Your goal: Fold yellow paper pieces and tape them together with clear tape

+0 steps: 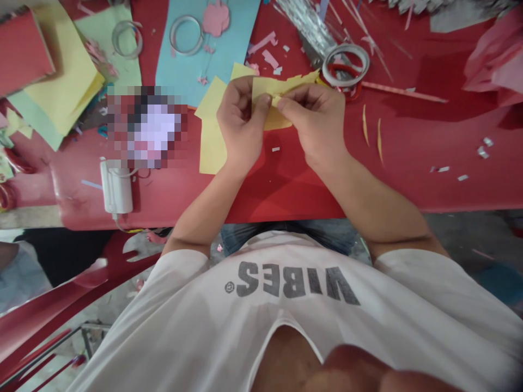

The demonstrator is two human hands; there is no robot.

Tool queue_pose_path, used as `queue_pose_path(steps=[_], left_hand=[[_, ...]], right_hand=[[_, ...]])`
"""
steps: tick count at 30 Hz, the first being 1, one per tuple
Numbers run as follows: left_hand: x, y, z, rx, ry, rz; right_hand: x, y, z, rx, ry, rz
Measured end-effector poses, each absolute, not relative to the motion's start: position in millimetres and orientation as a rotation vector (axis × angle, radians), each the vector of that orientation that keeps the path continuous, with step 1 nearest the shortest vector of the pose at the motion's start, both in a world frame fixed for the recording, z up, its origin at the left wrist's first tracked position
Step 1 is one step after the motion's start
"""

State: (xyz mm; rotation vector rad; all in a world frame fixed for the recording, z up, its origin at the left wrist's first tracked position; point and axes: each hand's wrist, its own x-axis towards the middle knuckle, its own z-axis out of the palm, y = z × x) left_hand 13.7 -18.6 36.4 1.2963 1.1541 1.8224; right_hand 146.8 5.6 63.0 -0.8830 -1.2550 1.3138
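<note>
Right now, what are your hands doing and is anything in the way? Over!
Left hand, right hand: both pinching yellow paper. Paper's top edge uneven. Tape roll close beside right hand, not blocking.

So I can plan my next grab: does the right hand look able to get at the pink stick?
Likely yes: the pink stick lies nearby, mostly uncovered; only its left end sits close to the tape roll. The right hand would first need to release the yellow paper.

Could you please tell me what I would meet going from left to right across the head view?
White corded device, ring-like roll on blue sheet, left hand, right hand, thin yellow strips, crumpled pink paper.
</note>
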Motion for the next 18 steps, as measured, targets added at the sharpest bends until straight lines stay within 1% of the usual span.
queue_pose_path(steps=[5, 12, 18], left_hand=[[16, -19, 38, 1.384, 1.156, 1.875], [21, -27, 51, 1.348, 1.211, 1.808], [16, -22, 39, 1.379, 1.273, 1.768]], right_hand=[[149, 5, 61, -0.918, -1.196, 1.389], [148, 14, 50, -0.972, -1.184, 1.442], [150, 18, 48, -1.011, -1.193, 1.477]])
